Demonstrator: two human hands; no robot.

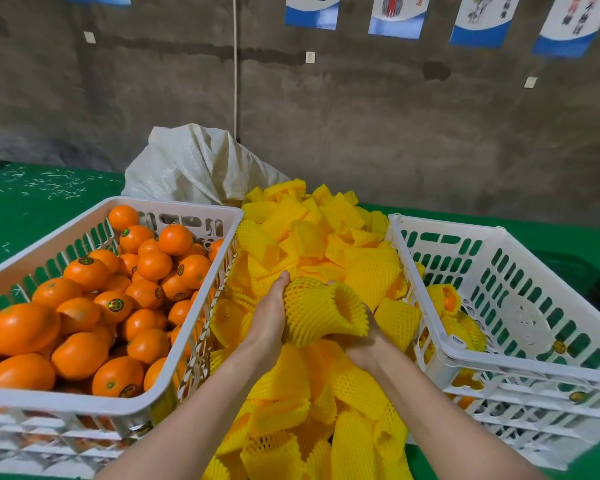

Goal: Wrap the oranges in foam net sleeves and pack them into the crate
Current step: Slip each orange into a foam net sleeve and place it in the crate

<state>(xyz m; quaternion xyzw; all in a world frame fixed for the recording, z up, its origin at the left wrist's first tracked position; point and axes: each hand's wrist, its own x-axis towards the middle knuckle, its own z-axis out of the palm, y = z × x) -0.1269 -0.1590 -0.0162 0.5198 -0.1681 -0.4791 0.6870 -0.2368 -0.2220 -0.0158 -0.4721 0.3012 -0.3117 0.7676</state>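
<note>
Sleeve (321,311) of yellow foam net, clasped between both grips above a heap of loose sleeves (312,237). Was grasped along its left side by the left grip (271,317), fingers curled round it. Was cupped from beneath by the right grip (362,344), largely hidden, fingertips curling round the far side. Bulged round at the far end, mesh stretched tight there, and flared wide at the near mouth.

Bare oranges (84,306) piled in the left crate (66,401), white, just beside the heap; many marked with a round dark-and-gold sticker (115,304), print too small to read. Raised lettering on that crate's far wall, not legible. A few wrapped oranges (445,299) low in the right crate (516,363), also white, with a small gold label (559,347) on its near wall, unreadable.

White woven sack (194,164) slumped behind the heap on the green surface (32,209). Blue-edged posters (395,15) hung on the grey wall (361,116), characters cropped and blurred beyond reading.
</note>
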